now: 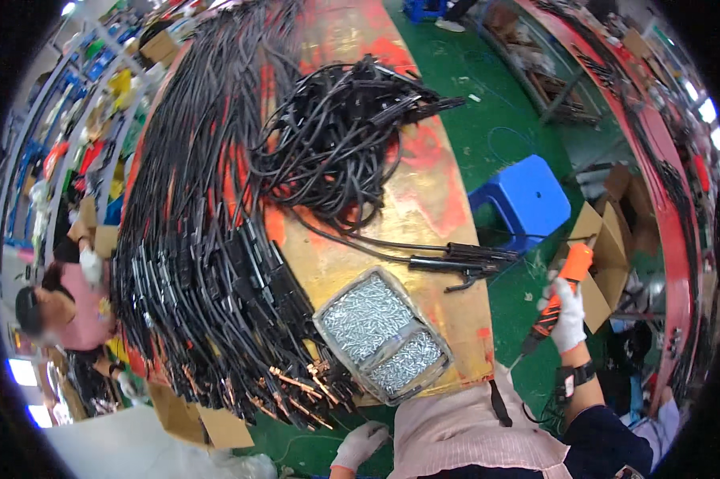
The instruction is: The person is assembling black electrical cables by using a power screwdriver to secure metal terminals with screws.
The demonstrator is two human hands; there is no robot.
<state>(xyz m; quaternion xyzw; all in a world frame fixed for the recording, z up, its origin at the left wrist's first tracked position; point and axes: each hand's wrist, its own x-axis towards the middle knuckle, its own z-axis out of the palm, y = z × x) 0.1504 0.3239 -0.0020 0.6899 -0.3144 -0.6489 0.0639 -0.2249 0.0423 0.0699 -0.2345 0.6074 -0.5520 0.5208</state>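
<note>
My gloved right hand [568,318] grips an orange and black electric screwdriver [577,262] off the table's right side. Its thin bit points down toward my apron. Below the table's near edge, beside my apron, hangs my gloved left hand [362,445]; its fingers are too unclear to tell open from closed. A divided tray [318,321] of small silver screws lies at the table's near edge. To its left spread many black cables [216,160] with black handles and copper-coloured ends [316,374]. Two black electrode holders [447,263] lie beyond the tray, over the right edge.
A tangled heap of black cables [336,136] sits mid-table on the worn red and yellow top [424,199]. Right of it stand a blue stool [531,199] and an open cardboard box [603,263] on the green floor. Another person [76,307] is at the left, before crowded shelves.
</note>
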